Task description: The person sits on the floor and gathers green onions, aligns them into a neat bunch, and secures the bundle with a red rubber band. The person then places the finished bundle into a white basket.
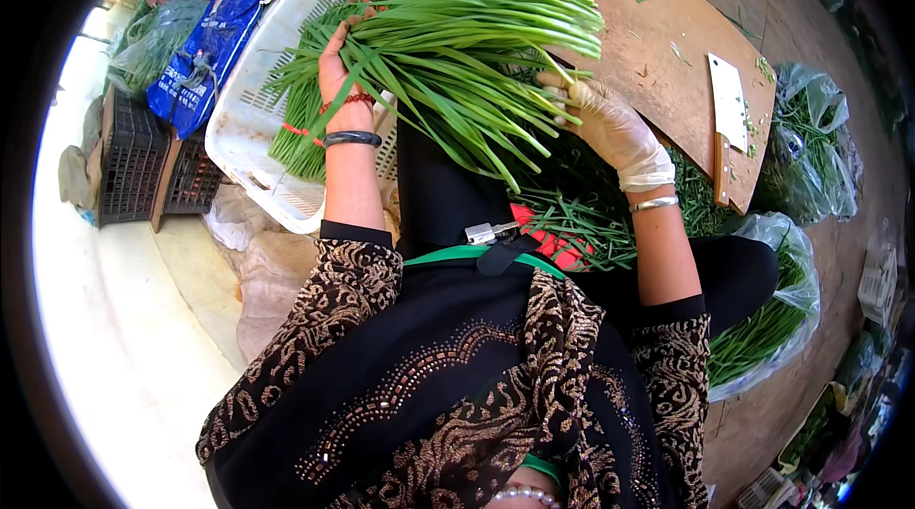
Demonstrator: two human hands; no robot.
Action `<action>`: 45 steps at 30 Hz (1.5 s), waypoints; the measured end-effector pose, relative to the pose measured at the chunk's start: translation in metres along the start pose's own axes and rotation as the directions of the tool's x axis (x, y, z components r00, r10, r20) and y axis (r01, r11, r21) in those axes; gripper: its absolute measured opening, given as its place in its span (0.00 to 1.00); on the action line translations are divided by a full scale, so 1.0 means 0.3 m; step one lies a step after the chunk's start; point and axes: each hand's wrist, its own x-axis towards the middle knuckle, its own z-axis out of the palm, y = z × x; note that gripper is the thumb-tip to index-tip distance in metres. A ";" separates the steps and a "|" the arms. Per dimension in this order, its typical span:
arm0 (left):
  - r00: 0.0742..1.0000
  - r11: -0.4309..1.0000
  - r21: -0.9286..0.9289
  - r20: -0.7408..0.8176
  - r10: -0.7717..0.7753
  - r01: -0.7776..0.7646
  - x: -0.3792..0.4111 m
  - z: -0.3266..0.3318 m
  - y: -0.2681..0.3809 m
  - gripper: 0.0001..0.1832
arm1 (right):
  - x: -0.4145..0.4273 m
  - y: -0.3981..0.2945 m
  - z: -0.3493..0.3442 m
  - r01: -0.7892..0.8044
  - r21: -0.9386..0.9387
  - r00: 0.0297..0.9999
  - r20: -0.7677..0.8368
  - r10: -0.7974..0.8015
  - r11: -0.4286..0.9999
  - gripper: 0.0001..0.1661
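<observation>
My bare left hand (pixel 337 64) grips a large loose bunch of garlic chives (pixel 457 58) near its leafy end, above a white plastic crate (pixel 239 123). The pale stem ends fan out to the right. There my right hand (pixel 613 124), in a thin translucent glove, has its thumb and fingers closed on a few stem ends at the bunch's lower edge. Inside the crate, under my left hand, lie more chives (pixel 307 155) bound with red ties. The fingertips of my left hand are partly hidden by leaves.
On a wooden board (pixel 643 16) at the right rests a cleaver (pixel 728 105) with scraps around it. Cut leaf pieces (pixel 572 223) lie below the board. Plastic bags of greens (pixel 765 309) stand at the right. Black crates (pixel 132 159) and a blue sack (pixel 207 44) are at the left.
</observation>
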 end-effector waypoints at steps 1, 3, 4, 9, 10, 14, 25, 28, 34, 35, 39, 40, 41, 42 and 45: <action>0.999 1.000 -0.012 0.026 -0.019 0.019 0.003 -0.009 0.007 0.12 | 0.000 -0.001 0.003 -0.002 -0.084 1.000 -0.027 0.000 0.996 0.31; 0.995 0.997 -0.035 0.075 -0.060 0.063 -0.005 -0.020 0.011 0.12 | -0.015 -0.014 0.012 0.022 -0.190 0.999 0.040 -0.015 0.982 0.31; 0.992 0.995 -0.047 0.099 -0.082 0.087 -0.011 -0.019 0.007 0.12 | -0.027 -0.025 0.020 0.036 -0.241 0.997 0.071 -0.020 0.970 0.31; 0.989 0.995 0.023 0.111 -0.102 0.100 0.006 -0.016 0.021 0.11 | -0.025 -0.042 0.110 0.022 -0.425 0.996 -0.069 -0.057 0.905 0.28; 0.990 0.995 0.019 0.101 -0.095 0.094 0.008 -0.016 0.022 0.11 | -0.022 -0.041 0.117 0.016 -0.442 0.996 -0.077 -0.055 0.897 0.28; 0.978 0.993 0.072 0.181 -0.104 0.093 0.025 -0.033 0.036 0.10 | -0.015 -0.025 0.131 0.074 -0.469 0.974 -0.156 -0.165 0.880 0.22; 0.996 0.997 0.066 0.068 -0.050 0.046 0.023 -0.022 0.025 0.11 | -0.004 0.058 0.125 0.101 0.055 0.898 -0.434 -0.067 0.993 0.19; 1.000 0.998 0.067 -0.012 -0.008 0.009 0.026 -0.022 0.026 0.10 | -0.031 0.044 0.096 0.135 0.135 0.912 -0.405 -0.069 0.982 0.21; 1.000 0.998 0.057 -0.020 -0.008 0.009 0.030 -0.032 0.032 0.09 | -0.192 0.015 -0.037 -0.206 -0.839 0.973 -0.118 0.200 0.504 0.12; 1.000 0.996 0.086 -0.021 0.004 -0.002 0.027 -0.022 0.019 0.09 | -0.214 0.057 -0.102 -0.236 -0.969 0.952 -0.215 0.218 0.075 0.10; 1.000 0.996 0.086 0.004 0.026 -0.026 -0.008 -0.008 0.005 0.10 | -0.218 0.045 -0.090 -0.223 -0.719 0.968 -0.245 0.061 0.658 0.13; 1.000 0.996 0.086 0.000 0.028 -0.028 -0.009 -0.004 0.000 0.12 | -0.196 0.027 -0.057 -0.121 -0.645 0.981 -0.195 -0.010 0.754 0.17; 1.000 0.996 0.087 -0.004 0.030 -0.030 -0.012 0.000 -0.003 0.13 | -0.179 0.014 -0.022 -0.014 -0.557 0.984 -0.153 -0.086 0.831 0.21; 1.000 0.995 0.097 -0.015 0.025 -0.023 -0.016 0.000 0.004 0.12 | -0.168 -0.003 0.021 -0.026 -0.418 0.992 -0.124 -0.029 0.908 0.27; 1.000 0.993 0.117 -0.014 -0.007 0.008 -0.001 0.001 0.005 0.10 | -0.103 0.015 0.069 0.039 -0.245 0.999 -0.006 -0.042 0.969 0.30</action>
